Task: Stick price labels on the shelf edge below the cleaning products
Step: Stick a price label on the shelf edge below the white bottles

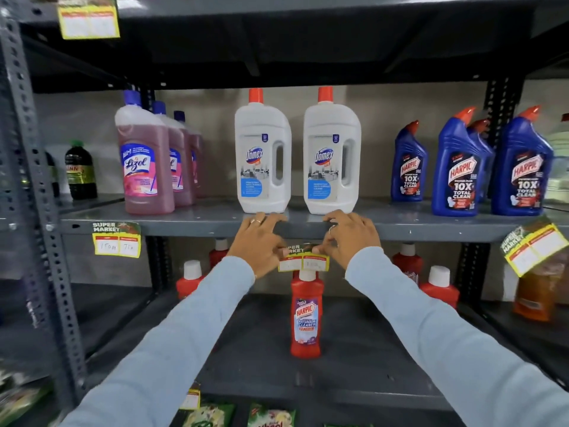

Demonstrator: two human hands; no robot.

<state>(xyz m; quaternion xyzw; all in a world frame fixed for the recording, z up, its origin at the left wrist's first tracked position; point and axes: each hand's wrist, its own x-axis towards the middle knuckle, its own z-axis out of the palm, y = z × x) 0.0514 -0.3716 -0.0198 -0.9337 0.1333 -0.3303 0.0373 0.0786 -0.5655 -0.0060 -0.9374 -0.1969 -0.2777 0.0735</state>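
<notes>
A yellow-and-red price label (303, 261) hangs just under the grey shelf edge (191, 227), below two white Domex bottles (262, 155). My left hand (261, 241) pinches the label's left top corner, its fingers resting on the shelf edge. My right hand (349, 237) pinches the right top corner the same way. Another price label (116, 240) is stuck on the shelf edge below the pink Lizol bottles (144, 161). A third label (534, 248) hangs tilted at the right, below the blue Harpic bottles (458, 167).
Red Harpic bathroom cleaner bottles (306, 315) stand on the lower shelf, one right under the label. A dark bottle (80, 171) sits at far left. A perforated upright post (37, 180) frames the left side. A label (88, 18) hangs from the top shelf. Packets (271, 417) lie at the bottom.
</notes>
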